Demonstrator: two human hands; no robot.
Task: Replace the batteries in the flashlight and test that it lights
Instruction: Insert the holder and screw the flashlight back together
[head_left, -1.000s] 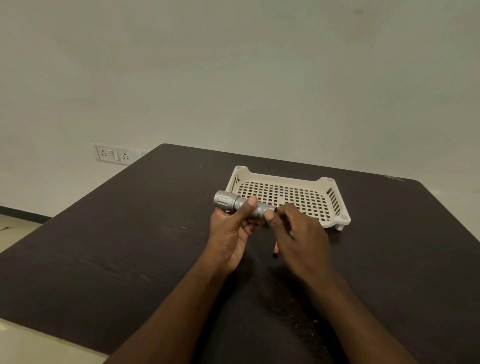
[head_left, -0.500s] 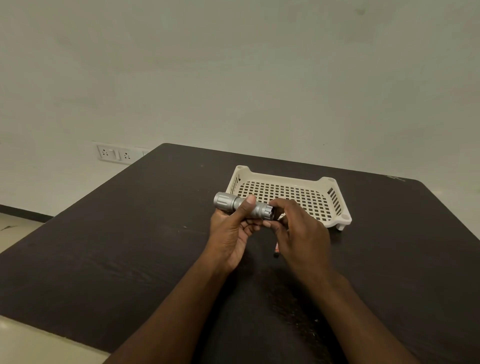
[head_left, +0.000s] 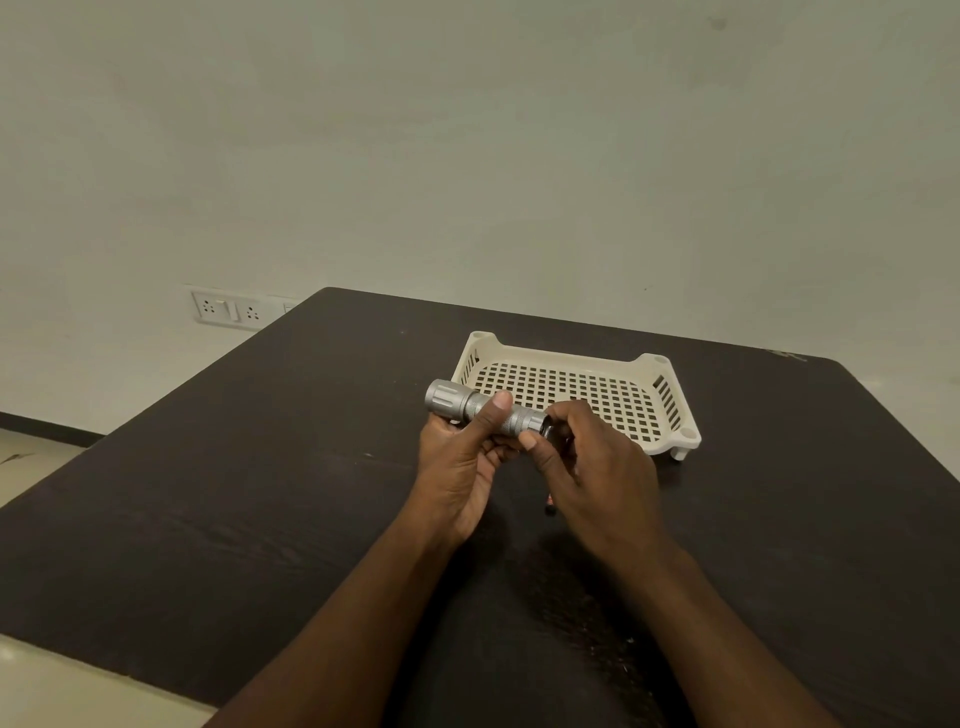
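Right hand (head_left: 597, 462) has shifted off the barrel to pinch the tail cap (head_left: 549, 430); left hand (head_left: 465, 457) grips flashlight (head_left: 483, 410). Cap-twisting step; next needs steady turns.

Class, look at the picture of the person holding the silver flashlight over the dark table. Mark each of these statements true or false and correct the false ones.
1. The left hand grips the silver metal flashlight. True.
2. The flashlight lies inside the cream perforated plastic tray. False: it is held in front of the tray.
3. The right hand is at the flashlight's tail end. True.
4. The tray stands on the floor. False: it stands on the dark wooden table.
5. A white wall socket panel is on the wall to the left. True.
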